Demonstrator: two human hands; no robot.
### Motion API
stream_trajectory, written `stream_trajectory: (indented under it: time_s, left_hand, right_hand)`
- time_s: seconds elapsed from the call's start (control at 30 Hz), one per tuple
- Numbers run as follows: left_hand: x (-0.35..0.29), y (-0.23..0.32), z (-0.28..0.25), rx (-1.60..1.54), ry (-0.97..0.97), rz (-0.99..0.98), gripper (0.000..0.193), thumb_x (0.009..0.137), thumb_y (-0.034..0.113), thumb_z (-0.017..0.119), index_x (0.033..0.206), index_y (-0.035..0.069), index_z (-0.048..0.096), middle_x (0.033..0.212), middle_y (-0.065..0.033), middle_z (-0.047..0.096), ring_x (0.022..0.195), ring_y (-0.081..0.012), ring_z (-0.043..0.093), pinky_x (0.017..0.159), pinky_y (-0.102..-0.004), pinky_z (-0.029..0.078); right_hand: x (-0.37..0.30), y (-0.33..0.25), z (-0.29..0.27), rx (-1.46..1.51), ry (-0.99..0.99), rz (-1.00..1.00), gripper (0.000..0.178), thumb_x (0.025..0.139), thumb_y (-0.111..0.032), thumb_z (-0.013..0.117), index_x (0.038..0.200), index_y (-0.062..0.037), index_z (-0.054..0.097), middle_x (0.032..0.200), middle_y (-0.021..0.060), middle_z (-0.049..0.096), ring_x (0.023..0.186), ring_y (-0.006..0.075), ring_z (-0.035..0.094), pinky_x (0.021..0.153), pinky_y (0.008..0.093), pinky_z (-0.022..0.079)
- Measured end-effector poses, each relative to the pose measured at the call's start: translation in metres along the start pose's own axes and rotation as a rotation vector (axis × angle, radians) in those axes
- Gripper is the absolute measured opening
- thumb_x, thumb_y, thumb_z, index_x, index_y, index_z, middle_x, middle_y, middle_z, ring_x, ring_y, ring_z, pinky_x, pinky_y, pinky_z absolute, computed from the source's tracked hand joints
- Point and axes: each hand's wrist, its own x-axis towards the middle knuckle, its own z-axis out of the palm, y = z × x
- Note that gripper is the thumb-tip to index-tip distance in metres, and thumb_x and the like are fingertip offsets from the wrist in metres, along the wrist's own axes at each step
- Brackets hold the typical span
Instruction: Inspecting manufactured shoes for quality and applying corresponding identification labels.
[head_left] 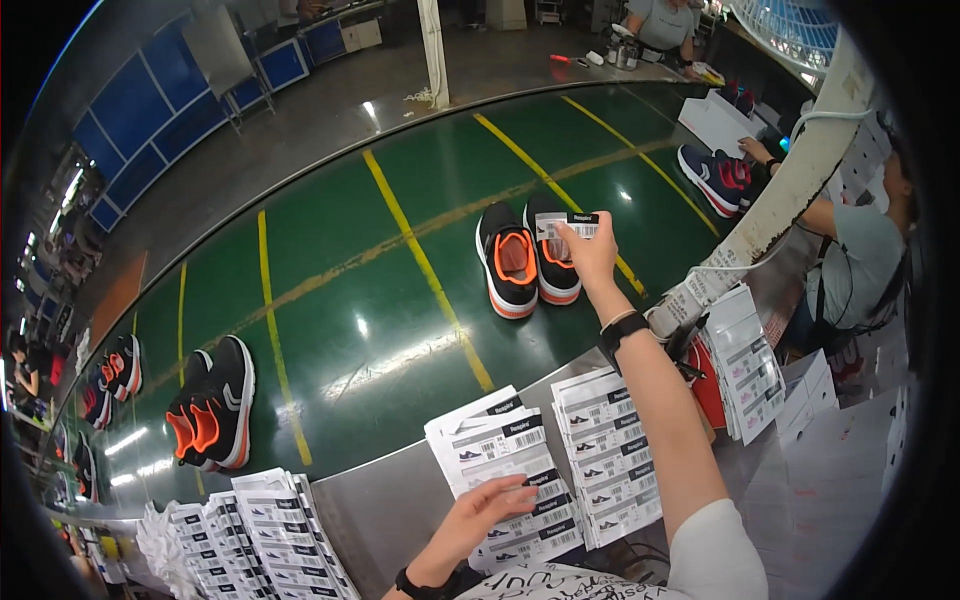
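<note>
My right hand [593, 252] reaches over the green conveyor belt and pinches a small white label [552, 226] with a black strip. The label hangs just above the right shoe of a pair of black sneakers [508, 262] with orange lining and white soles. Part of that right shoe is hidden by the hand and label. Low in the view, my left hand [482, 515] is open, fingers stretched over a stack of printed label sheets [507, 440]; whether it touches the paper I cannot tell. A second stack of label sheets [605, 455] lies beside it.
More black-and-orange sneakers [222, 400] stand on the belt [330, 300] at left. Further label stacks [265, 520] lie at lower left and a paper stack [742, 365] at right. A pale metal post [770, 215] rises at right, near a co-worker [855, 260] and a dark sneaker [715, 182].
</note>
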Motion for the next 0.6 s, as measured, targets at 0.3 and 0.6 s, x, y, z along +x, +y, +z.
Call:
stream_trajectory:
  time_s: [0.3,0.6]
  left_hand:
    - [0.028,-0.008,0.028,0.025,-0.189,-0.041,0.065,0.096,0.024,0.057,0.149,0.005,0.026,0.148,-0.0175,0.037,0.136,-0.0231,0.037,0.103,-0.0332,0.039]
    - [0.071,-0.033,0.061,-0.149,-0.016,-0.122,0.090,0.086,0.023,0.063,0.150,0.009,0.002,0.143,-0.0092,0.037,0.112,-0.0165,0.045,0.083,-0.0297,0.038]
  right_hand:
    - [0.052,0.093,0.008,0.019,0.129,0.453,0.089,0.064,-0.047,0.084,0.137,-0.0137,0.045,0.131,0.0244,0.050,0.123,0.0367,0.048,0.103,0.0441,0.040]
    - [-0.091,-0.091,-0.083,-0.082,-0.681,-0.209,0.045,0.080,-0.012,0.072,0.121,-0.0033,0.055,0.107,0.0067,0.063,0.092,0.0174,0.058,0.086,0.0318,0.046]
